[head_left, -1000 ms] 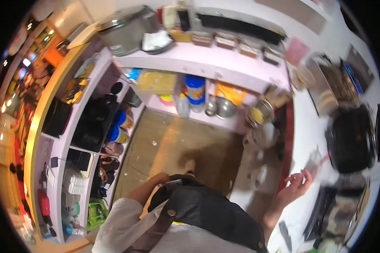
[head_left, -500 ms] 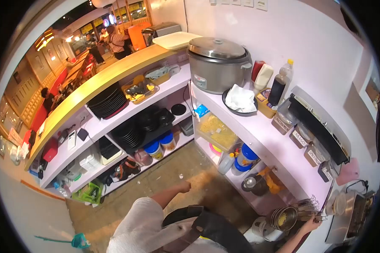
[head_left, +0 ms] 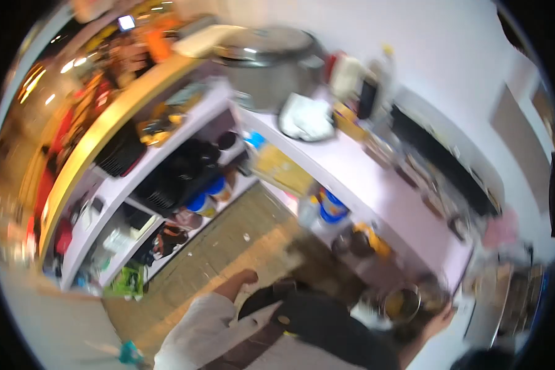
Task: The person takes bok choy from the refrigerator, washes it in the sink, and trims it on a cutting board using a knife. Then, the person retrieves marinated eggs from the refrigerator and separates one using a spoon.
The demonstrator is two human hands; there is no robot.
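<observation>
My left hand (head_left: 248, 276) hangs over the floor in front of my body, fingers curled in with nothing seen in them. It touches nothing. Down at the lower right, my right hand (head_left: 439, 319) is closed at the side of a round metal noodle strainer (head_left: 402, 302), apparently on its handle. Something yellowish, like noodles, lies in the strainer. Motion blur smears the strainer and the wire racks or baskets around it, so the exact grip is hard to make out.
A purple-white counter (head_left: 376, 185) carries a large rice cooker (head_left: 268, 71), a bowl with white cloth or paper (head_left: 307, 117), bottles and a row of containers. Below stand blue-lidded tubs (head_left: 333, 206). Shelves (head_left: 185, 148) with black dishes line the left. A steel appliance (head_left: 490, 302) stands at right.
My view has swung and blurred, shifting the counter and rice cooker leftward in the picture. My right hand and the strainer stay close together. My left hand remains curled.
</observation>
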